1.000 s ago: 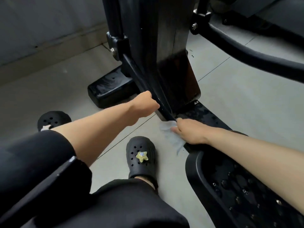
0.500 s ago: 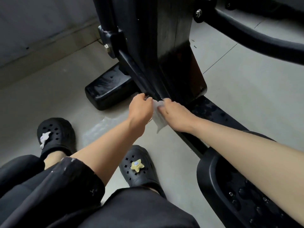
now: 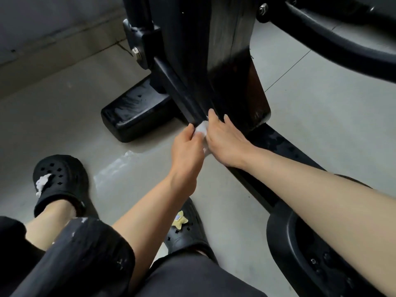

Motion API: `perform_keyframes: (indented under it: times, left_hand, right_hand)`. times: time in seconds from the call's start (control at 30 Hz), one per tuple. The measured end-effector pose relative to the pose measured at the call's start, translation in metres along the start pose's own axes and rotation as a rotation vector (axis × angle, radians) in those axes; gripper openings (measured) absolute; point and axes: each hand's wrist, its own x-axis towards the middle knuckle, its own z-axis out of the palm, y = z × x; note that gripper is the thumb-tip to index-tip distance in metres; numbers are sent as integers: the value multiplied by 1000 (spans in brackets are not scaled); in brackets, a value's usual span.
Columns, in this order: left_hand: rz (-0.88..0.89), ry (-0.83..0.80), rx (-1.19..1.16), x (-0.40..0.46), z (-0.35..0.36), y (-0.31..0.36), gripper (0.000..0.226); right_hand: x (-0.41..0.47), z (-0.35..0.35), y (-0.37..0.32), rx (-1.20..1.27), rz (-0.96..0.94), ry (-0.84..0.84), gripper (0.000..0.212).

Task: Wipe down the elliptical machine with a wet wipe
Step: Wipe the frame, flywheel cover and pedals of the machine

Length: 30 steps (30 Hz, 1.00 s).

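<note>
Pale tiled floor (image 3: 321, 108) carrying the black elliptical's base foot (image 3: 132, 116), left of the hands, and two black clogs (image 3: 60, 181) nearer the person, with a wet streak (image 3: 115, 166) between.

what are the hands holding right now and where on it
Both hands hold the wet wipe: the left hand pinches its left edge, the right hand holds its right side, against the elliptical's slanted bar.

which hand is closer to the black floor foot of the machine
Left. The left hand sits just right of the floor foot, gripping the wet wipe. The right hand is farther right, against the upright housing.
</note>
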Motion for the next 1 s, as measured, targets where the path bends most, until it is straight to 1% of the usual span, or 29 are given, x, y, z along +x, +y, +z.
perform_keyframes:
  times: [0.07,0.13,0.23,0.27,0.3,0.33,0.4,0.43,0.47,0.5,0.53,0.6,0.67,0.7,0.77,0.83,0.97,1.0]
  left_hand:
    - [7,-1,-23,-2,2,2,41]
    - [26,7,-60,-5,3,1,32]
    - [62,34,-77,-8,2,2,34]
    - [56,47,-80,-7,2,1,35]
    - [39,56,-84,-6,2,0,36]
    - [19,62,-87,-6,3,-1,39]
    - [-31,68,-90,-7,4,-4,43]
    - [-46,70,-86,-8,4,-5,43]
    - [-51,66,-83,-8,4,-5,43]
    - [-56,64,-84,-8,4,-6,44]
    - [-62,63,-84,-8,4,-6,46]
    - [-58,61,-77,-6,4,-5,45]
    - [-27,53,-67,-4,4,-4,31]
    - [-14,53,-71,-5,4,-3,28]
    - [10,55,-63,-3,5,-2,29]
    - [22,58,-42,-4,5,-4,32]
    - [4,51,-71,-6,3,-4,34]
    - [-1,46,-74,-6,3,-3,35]
  right_hand:
    - [6,4,-5,73,8,76,58]
    - [-10,8,6,59,-7,89,52]
    - [-38,-2,39,-80,-3,-94,42]
    - [-41,-8,47,-71,-23,-109,38]
    - [-40,-13,52,-33,-44,-58,33]
    - [-35,-17,54,20,-60,56,31]
    - [-23,-25,50,106,-78,347,37]
    - [-14,-28,44,108,-86,467,40]
    - [-6,-30,39,84,-96,558,41]
    - [2,-31,34,51,-104,612,38]
    - [7,-28,28,19,-118,630,31]
    - [7,-14,17,-41,-178,592,21]
    - [-11,6,15,-121,-283,537,15]
    - [-22,11,21,-155,-303,503,17]
    - [-40,14,35,-186,-281,431,17]
    - [-40,11,35,-139,-241,396,16]
    - [-10,10,-7,-48,-280,468,33]
    - [-9,11,-8,-49,-272,467,34]
